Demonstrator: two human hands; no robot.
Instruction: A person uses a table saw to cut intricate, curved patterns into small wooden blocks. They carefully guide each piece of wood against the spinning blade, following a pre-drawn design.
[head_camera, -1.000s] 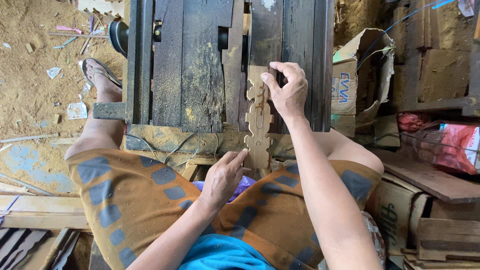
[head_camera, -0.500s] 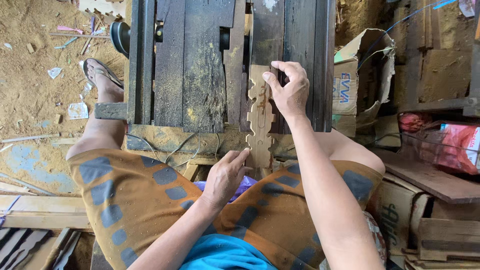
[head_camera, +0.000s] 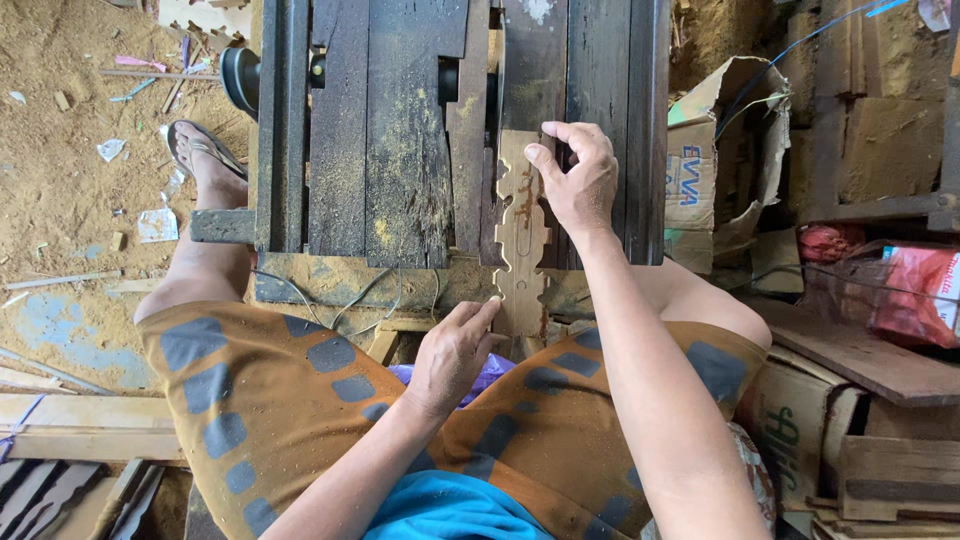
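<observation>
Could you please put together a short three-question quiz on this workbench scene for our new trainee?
1. True or false: both hands touch the carved wooden strip.
2. Which hand is at the far end of the strip, up on the dark wooden bench? A) left hand B) right hand
3. What is on the foot beside the bench?

Key
1. True: the left hand is at the near end, the right hand at the far end.
2. B
3. A sandal.
</observation>
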